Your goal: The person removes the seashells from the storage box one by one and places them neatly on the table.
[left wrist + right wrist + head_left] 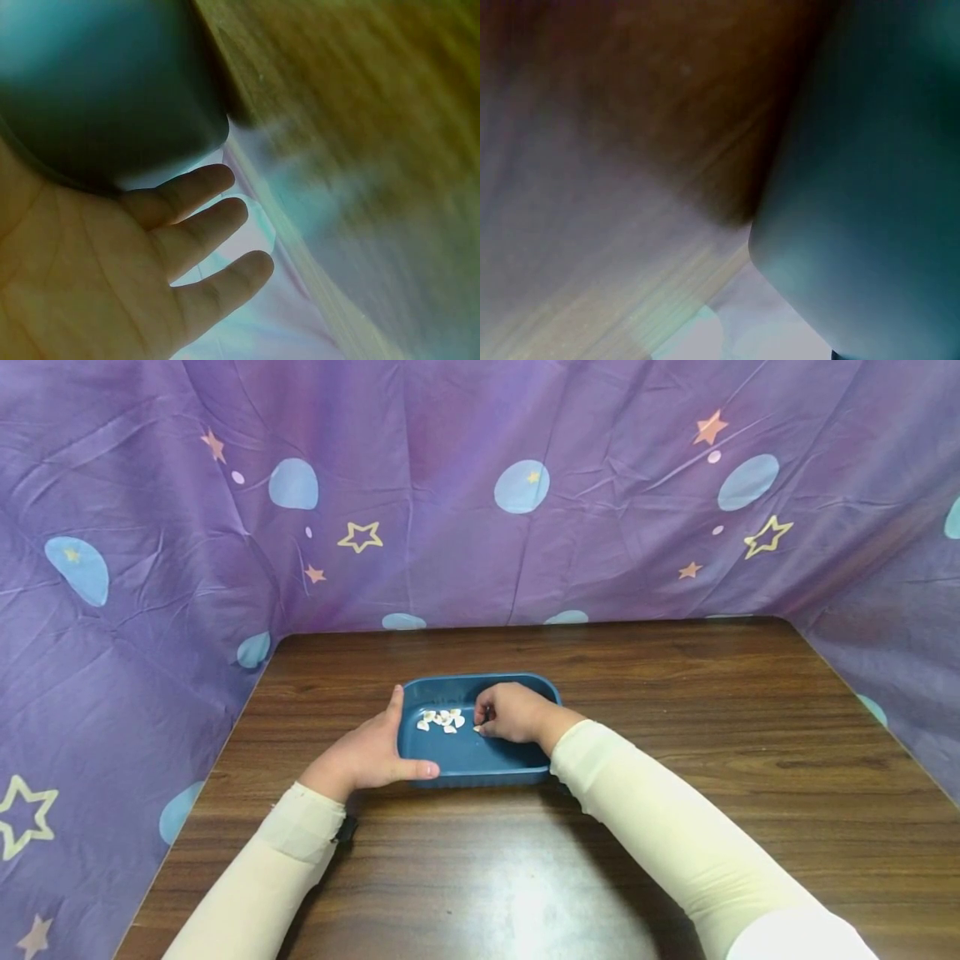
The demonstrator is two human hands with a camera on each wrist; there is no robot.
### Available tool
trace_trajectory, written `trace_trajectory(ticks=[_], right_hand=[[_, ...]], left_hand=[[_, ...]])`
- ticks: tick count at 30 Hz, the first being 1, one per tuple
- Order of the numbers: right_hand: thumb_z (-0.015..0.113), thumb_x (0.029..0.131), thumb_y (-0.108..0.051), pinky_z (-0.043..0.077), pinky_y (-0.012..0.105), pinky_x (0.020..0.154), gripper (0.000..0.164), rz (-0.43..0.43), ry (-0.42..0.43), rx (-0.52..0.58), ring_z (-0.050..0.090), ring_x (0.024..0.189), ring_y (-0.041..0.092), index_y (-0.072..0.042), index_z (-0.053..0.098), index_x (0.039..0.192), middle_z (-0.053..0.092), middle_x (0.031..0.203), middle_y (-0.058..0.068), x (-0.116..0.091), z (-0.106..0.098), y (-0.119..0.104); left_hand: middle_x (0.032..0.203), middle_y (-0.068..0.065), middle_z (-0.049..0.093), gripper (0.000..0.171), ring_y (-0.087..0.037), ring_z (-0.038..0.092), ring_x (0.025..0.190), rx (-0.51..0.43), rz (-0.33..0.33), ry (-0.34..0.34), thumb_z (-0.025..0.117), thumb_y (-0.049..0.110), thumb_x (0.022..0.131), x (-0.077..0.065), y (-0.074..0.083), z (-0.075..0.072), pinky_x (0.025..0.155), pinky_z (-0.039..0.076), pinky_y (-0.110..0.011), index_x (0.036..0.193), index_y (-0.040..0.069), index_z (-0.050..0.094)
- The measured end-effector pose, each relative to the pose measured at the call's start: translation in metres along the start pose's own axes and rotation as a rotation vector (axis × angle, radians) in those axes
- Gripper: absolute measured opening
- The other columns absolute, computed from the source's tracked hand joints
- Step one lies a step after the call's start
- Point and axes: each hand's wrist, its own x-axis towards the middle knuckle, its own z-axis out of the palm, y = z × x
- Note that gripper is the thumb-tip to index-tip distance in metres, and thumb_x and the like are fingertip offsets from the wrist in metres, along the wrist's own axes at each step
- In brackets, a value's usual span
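Note:
A blue rectangular tub (480, 772) stands on the wooden table. Several small whitish, petal-shaped pieces (442, 719) lie in a loose cluster at the left of its floor. My left hand (367, 754) rests against the tub's left end, thumb along the front rim. The left wrist view shows its fingers fairly straight beside the tub's wall. My right hand (513, 713) reaches in over the right side and pinches a small pale piece (477, 728) between thumb and fingers, low over the floor, right of the cluster. In the right wrist view only the tub's outer wall (855, 195) shows, no fingers.
The brown wooden table (712, 718) extends around the tub on all sides. A purple curtain (450, 460) with stars and blue ovals hangs behind the table and along its left and right sides. A dark strap piece (346, 828) sits at the left wrist.

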Motion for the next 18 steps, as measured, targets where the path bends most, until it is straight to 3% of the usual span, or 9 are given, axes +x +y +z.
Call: trace_trajectory(ticks=[8, 18], right_hand=[[0.078, 0.097, -0.019, 0.048, 0.033, 0.075, 0.007, 0.018, -0.004, 0.001, 0.059, 0.079, 0.016, -0.017, 0.072, 0.093, 0.068, 0.085, -0.001, 0.0002, -0.0003, -0.0016], [0.077, 0.098, -0.019, 0.049, 0.03, 0.073, 0.004, -0.044, 0.042, 0.034, 0.059, 0.076, 0.013, -0.015, 0.075, 0.099, 0.068, 0.083, -0.002, -0.0002, -0.0007, 0.0021]], left_hand=[[0.17, -0.031, 0.022, 0.142, -0.045, 0.034, 0.154, 0.002, -0.007, -0.004, 0.081, 0.065, 0.083, 0.0005, -0.0008, -0.0008, 0.125, 0.031, -0.056, 0.165, 0.0, -0.015], [0.169, -0.032, 0.022, 0.143, -0.045, 0.035, 0.153, -0.001, 0.0, -0.003, 0.081, 0.065, 0.083, 0.0017, 0.0, -0.0001, 0.124, 0.032, -0.056, 0.165, -0.001, -0.016]])
